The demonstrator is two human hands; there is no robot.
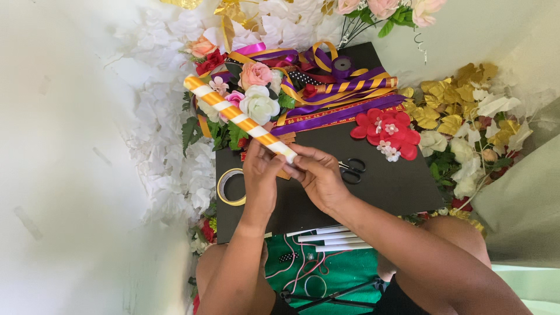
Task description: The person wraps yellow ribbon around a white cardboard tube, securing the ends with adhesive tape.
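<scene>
My left hand (261, 181) and my right hand (318, 175) meet at the near end of a long white stick wrapped in a spiral of gold ribbon (236, 116). The stick slants up and to the left over a cluster of artificial flowers (256, 93). Both hands pinch its lower end, the right-hand fingers pressing at the tip. Black scissors (352, 170) lie on the black board (396, 181) just right of my right hand. A roll of tape (228, 186) lies left of my left wrist.
Purple, gold and striped ribbons (335, 99) are piled at the board's far side, beside red fabric flowers (388, 134). Gold and white leaves (466, 116) lie to the right, white petals (169, 146) to the left. Bare white sticks (332, 238) rest near my knees.
</scene>
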